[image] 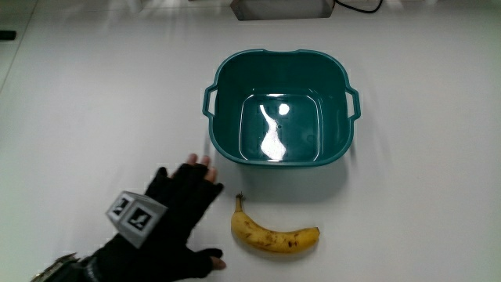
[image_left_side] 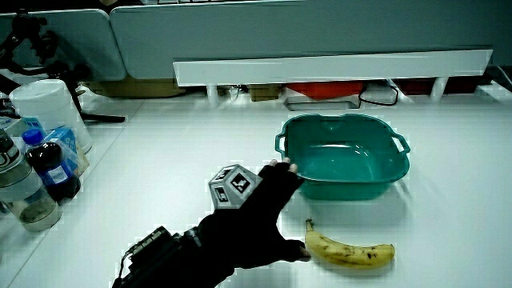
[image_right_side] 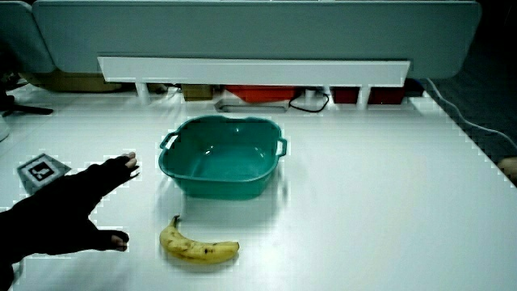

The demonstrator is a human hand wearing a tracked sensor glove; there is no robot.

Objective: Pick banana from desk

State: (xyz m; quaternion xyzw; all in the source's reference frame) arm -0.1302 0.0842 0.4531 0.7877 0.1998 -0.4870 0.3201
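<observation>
A yellow banana (image: 273, 234) with brown specks lies on the white desk (image: 102, 117), nearer to the person than the teal tub (image: 329, 159); it shows in both side views (image_left_side: 349, 250) (image_right_side: 198, 245). The hand (image: 176, 215) in its black glove hovers beside the banana, fingers spread and holding nothing, thumb pointing toward the fruit. The patterned cube (image: 136, 216) sits on the hand's back. In both side views the hand (image_left_side: 260, 212) (image_right_side: 77, 202) is a short gap from the banana and not touching it.
The teal tub (image_left_side: 384, 178) (image_right_side: 182, 182) has two handles and nothing in it. Bottles (image_left_side: 50, 164) and a white container (image_left_side: 46, 108) stand at the desk's edge in a side view. A low partition (image_left_side: 336, 68) (image_right_side: 250, 69) runs along the desk.
</observation>
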